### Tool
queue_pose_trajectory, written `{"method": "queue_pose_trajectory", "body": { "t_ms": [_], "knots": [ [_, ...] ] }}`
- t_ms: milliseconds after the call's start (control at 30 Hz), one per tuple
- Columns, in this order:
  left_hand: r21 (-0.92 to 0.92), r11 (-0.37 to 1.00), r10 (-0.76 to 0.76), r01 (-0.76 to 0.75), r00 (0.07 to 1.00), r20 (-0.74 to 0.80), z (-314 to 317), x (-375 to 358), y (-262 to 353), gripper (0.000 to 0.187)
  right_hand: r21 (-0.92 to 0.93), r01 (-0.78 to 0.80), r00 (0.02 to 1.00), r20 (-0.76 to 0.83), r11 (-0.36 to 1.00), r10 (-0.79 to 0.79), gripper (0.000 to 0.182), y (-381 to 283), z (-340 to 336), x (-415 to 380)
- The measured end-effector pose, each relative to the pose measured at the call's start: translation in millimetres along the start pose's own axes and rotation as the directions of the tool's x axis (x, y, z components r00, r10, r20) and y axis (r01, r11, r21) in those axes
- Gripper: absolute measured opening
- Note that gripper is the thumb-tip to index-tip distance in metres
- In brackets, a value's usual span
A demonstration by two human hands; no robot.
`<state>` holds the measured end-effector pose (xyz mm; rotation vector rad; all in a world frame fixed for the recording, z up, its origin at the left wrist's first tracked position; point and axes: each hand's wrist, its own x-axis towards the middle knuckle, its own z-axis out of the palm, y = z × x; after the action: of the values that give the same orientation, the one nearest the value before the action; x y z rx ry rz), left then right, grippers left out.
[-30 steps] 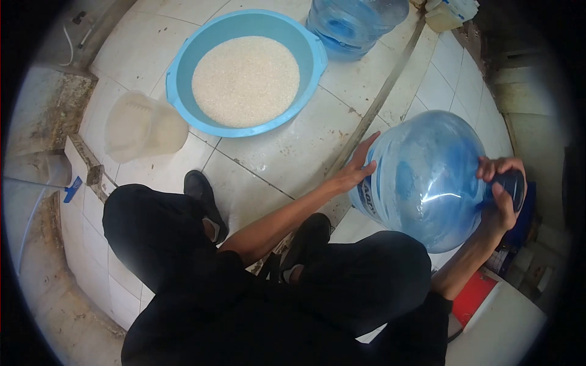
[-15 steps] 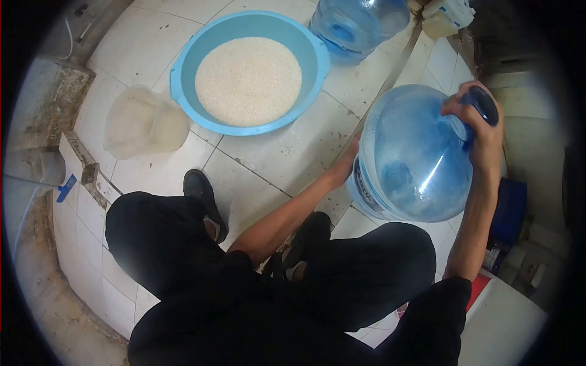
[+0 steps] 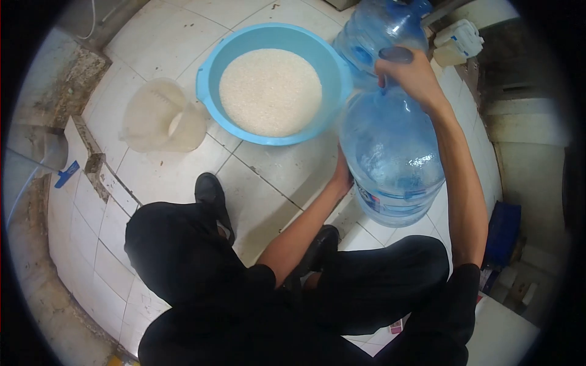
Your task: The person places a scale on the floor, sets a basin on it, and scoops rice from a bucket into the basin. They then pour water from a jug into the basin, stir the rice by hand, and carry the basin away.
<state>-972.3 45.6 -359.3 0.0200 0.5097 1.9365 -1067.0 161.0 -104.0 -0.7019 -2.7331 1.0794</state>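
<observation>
A large clear-blue water bottle (image 3: 394, 143) tilts away from me in front of my right knee, its neck end pointing forward. My right hand (image 3: 410, 74) is closed around its neck, which has a dark round top. Against the bottle's left side lies my left hand (image 3: 343, 168), holding it, its fingers partly hidden. Just left of the bottle's neck end, a light-blue basin (image 3: 209, 100) stands on the floor. White grain that looks like rice (image 3: 270, 91) fills part of the basin.
A second water bottle (image 3: 365, 30) stands beyond the basin's right edge. Left of the basin sits a translucent pitcher (image 3: 160, 122). A whitish jerrycan (image 3: 458, 41) is at the far right. White tiles (image 3: 262, 183) cover the floor, with a worn ledge (image 3: 82, 91) at left.
My right hand has swung the bottle's neck left and forward, nearer the basin and the second bottle. My left hand stays on the bottle's side. The camera view has shifted slightly.
</observation>
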Motion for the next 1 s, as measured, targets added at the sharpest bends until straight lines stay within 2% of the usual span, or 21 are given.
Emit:
{"method": "queue_pose_trajectory", "body": {
  "t_ms": [67, 100, 133, 200, 233, 300, 433, 500, 567, 633, 733, 833, 867, 900, 933, 1000],
  "knots": [
    [-0.101, 0.983, 0.120, -0.151, 0.956, -0.269, 6.3, -5.3, 5.7, 0.078, -0.038, -0.001, 0.999, 0.040, 0.999, 0.003, 0.024, -6.9, 10.3, 3.2],
    [-0.132, 0.983, 0.065, -0.129, 0.910, -0.410, -35.8, 11.5, -18.0, 0.079, -0.040, 0.002, 0.999, 0.054, 0.999, 0.000, 0.024, -8.9, 14.9, 5.4],
    [-0.136, 0.981, 0.072, -0.138, 0.910, -0.409, -33.3, 8.3, -2.8, 0.079, -0.047, 0.018, 0.999, 0.050, 0.999, -0.015, 0.024, -9.9, 18.7, 5.8],
    [-0.042, 0.964, 0.181, -0.263, 0.761, -0.623, -33.5, -2.7, 27.0, 0.087, -0.062, 0.041, 0.998, 0.050, 0.997, -0.038, 0.024, -16.0, 23.4, 7.2],
    [-0.041, 0.963, 0.185, -0.266, 0.762, -0.620, -46.2, 0.5, 29.8, 0.087, -0.074, 0.021, 0.998, 0.059, 0.997, -0.017, 0.024, -21.2, 28.0, 7.8],
    [-0.039, 0.950, 0.256, -0.309, 0.848, -0.464, -68.0, 2.3, 40.6, 0.083, -0.070, -0.004, 0.998, 0.057, 0.998, 0.008, 0.025, -21.9, 34.5, 9.0],
    [0.002, 0.966, 0.226, -0.259, 0.839, -0.495, -69.4, 3.3, 38.9, 0.077, -0.093, 0.031, 0.996, 0.083, 0.995, -0.023, 0.025, -20.7, 38.5, 20.0],
    [0.015, 0.958, 0.257, -0.287, 0.831, -0.494, -70.3, 5.0, 38.5, 0.076, -0.104, 0.004, 0.992, 0.124, 0.995, 0.009, 0.025, -16.4, 42.8, 20.3],
    [0.030, 0.949, 0.288, -0.313, 0.826, -0.485, -71.3, 7.8, 37.8, 0.074, -0.087, 0.053, 0.996, 0.074, 0.995, -0.047, 0.023, -9.8, 51.8, 26.5],
    [0.046, 0.941, 0.316, -0.334, 0.828, -0.462, -78.3, 18.3, 38.3, 0.073, -0.121, 0.012, 0.997, 0.077, 0.993, -0.002, 0.023, -12.1, 59.2, 34.8],
    [-0.026, 0.942, 0.296, -0.334, 0.866, -0.403, -83.5, 24.8, 47.3, 0.072, -0.142, -0.025, 0.994, 0.099, 0.990, 0.039, 0.026, -12.4, 76.6, 37.4],
    [-0.146, 0.938, 0.211, -0.315, 0.851, -0.480, -85.2, 29.4, 53.7, 0.068, -0.159, -0.041, 0.988, 0.141, 0.986, 0.063, 0.027, -17.3, 87.6, 46.9],
    [-0.294, 0.905, 0.236, -0.309, 0.937, -0.258, -86.3, 27.2, 51.3, 0.067, -0.179, -0.074, 0.981, 0.165, 0.981, 0.105, 0.026, -18.2, 91.9, 47.5],
    [-0.428, 0.863, 0.287, -0.267, 0.958, -0.018, -91.9, 29.0, 45.9, 0.066, -0.179, -0.068, 0.980, 0.171, 0.982, 0.099, 0.026, -16.6, 96.5, 48.1],
    [-0.054, 0.924, 0.374, -0.379, 0.924, -0.077, -101.6, 33.8, 18.2, 0.064, -0.163, -0.061, 0.980, 0.178, 0.985, 0.090, 0.027, -14.8, 101.1, 50.9],
    [0.079, 0.933, 0.361, -0.352, 0.910, -0.204, -69.4, 18.9, -1.7, 0.059, -0.139, -0.033, 0.979, 0.196, 0.990, 0.060, 0.027, -20.1, 110.5, 58.2]
  ]
}}
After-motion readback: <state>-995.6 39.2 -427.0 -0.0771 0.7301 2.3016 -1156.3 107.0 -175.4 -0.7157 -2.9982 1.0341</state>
